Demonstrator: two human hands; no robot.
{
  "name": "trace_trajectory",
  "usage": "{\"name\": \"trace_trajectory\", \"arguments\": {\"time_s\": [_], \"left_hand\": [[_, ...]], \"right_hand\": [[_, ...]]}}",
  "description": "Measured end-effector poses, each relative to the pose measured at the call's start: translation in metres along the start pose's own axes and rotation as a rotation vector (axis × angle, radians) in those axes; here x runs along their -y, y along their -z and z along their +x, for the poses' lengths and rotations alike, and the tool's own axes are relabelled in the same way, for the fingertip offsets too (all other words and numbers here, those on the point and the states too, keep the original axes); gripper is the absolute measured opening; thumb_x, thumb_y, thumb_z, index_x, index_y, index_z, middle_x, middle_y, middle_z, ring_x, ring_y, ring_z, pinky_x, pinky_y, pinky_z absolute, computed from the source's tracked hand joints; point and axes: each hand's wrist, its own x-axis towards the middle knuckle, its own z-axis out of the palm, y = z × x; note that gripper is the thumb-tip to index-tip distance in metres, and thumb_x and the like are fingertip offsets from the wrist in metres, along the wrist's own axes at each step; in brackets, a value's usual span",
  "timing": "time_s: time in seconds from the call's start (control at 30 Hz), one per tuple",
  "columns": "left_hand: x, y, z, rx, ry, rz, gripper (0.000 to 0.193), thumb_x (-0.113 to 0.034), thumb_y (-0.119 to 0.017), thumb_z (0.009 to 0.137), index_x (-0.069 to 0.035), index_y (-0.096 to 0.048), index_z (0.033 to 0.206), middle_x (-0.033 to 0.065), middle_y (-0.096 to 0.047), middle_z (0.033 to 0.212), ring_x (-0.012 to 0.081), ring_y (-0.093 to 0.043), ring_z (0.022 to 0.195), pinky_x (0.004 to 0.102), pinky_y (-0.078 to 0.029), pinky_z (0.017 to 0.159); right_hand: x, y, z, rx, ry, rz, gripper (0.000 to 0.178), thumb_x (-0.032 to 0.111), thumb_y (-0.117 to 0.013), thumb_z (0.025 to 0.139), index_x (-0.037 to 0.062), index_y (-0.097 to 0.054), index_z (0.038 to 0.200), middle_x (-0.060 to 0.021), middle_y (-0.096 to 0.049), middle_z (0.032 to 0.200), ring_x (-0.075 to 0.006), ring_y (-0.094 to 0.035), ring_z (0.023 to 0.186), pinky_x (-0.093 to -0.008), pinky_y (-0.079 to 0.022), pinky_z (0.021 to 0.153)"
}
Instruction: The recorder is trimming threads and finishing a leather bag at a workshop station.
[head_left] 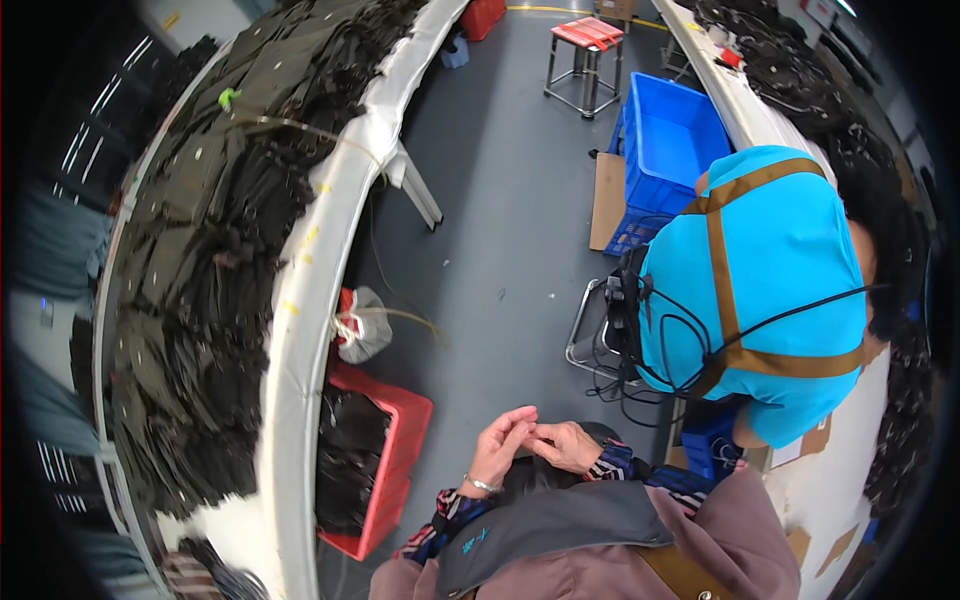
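In front of my apron [560,535], my left hand [497,447] and my right hand [567,446] meet at the fingertips. The left fingers are bent and pressed together, and a bracelet circles that wrist. On the right, the fingers curl in toward the left ones in a pinch. Whatever lies between them, if anything, is hidden or too small to name. Patterned dark cuffs end at both wrists. Nearest to my left side is a red crate [405,470] filled with dark pieces.
A long table at left bears heaped dark garments [210,250]. A co-worker in a blue shirt [780,280] sits at the right-hand table, with black cables behind. Ahead are blue crates [680,130] and a stool [588,35]. A white bag [365,328] hangs by the left table.
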Motion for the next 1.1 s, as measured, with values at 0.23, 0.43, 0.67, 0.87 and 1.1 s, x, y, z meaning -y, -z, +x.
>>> {"name": "trace_trajectory", "arguments": {"time_s": [0.23, 0.43, 0.67, 0.87, 1.1], "left_hand": [[-0.071, 0.053, 0.032, -0.117, -0.136, -0.207, 0.033, -0.008, -0.050, 0.088, 0.004, -0.046, 0.118, 0.0144, -0.054, 0.113, 0.0181, -0.054, 0.101, 0.0284, -0.044, 0.088], [-0.125, 0.084, 0.098, -0.212, -0.186, -0.283, 0.034, -0.009, -0.051, 0.088, 0.005, -0.045, 0.118, 0.0148, -0.055, 0.110, 0.0187, -0.056, 0.097, 0.0289, -0.047, 0.085], [-0.192, 0.101, 0.214, -0.233, -0.105, -0.112, 0.039, -0.017, -0.054, 0.087, 0.004, -0.043, 0.119, 0.0136, -0.056, 0.107, 0.0172, -0.058, 0.092, 0.0278, -0.049, 0.082], [-0.171, 0.140, 0.303, -0.009, 0.116, 0.352, 0.029, -0.012, -0.057, 0.085, -0.001, -0.054, 0.112, 0.0033, -0.060, 0.091, 0.0081, -0.054, 0.077, 0.0200, -0.044, 0.068], [-0.240, 0.123, 0.416, 0.248, 0.284, 0.547, 0.029, -0.012, -0.056, 0.086, 0.002, -0.054, 0.112, 0.0065, -0.062, 0.096, 0.0087, -0.056, 0.085, 0.0210, -0.044, 0.074]], "right_hand": [[0.034, 0.003, 0.107, 0.141, -0.061, 0.126, 0.025, 0.026, -0.048, 0.086, 0.0023, -0.058, 0.083, -0.0107, -0.058, 0.063, -0.0246, -0.058, 0.059, -0.0334, -0.045, 0.059], [0.039, 0.033, 0.201, 0.226, 0.058, 0.252, 0.023, 0.020, -0.046, 0.088, 0.0008, -0.058, 0.084, -0.0095, -0.064, 0.075, -0.0199, -0.062, 0.070, -0.0314, -0.048, 0.063], [0.035, 0.098, 0.311, 0.114, 0.122, 0.019, 0.021, 0.021, -0.046, 0.085, 0.0031, -0.056, 0.081, -0.0136, -0.061, 0.071, -0.0311, -0.059, 0.069, -0.0392, -0.045, 0.061], [-0.066, 0.206, 0.352, -0.482, -0.185, 0.354, 0.019, 0.021, -0.048, 0.084, 0.0041, -0.056, 0.081, -0.0128, -0.060, 0.068, -0.0254, -0.061, 0.064, -0.0372, -0.047, 0.059], [-0.080, 0.268, 0.395, -0.587, -0.347, -0.056, 0.023, 0.028, -0.049, 0.080, 0.0077, -0.058, 0.080, -0.0103, -0.061, 0.067, -0.0264, -0.060, 0.060, -0.0379, -0.047, 0.056]]}}
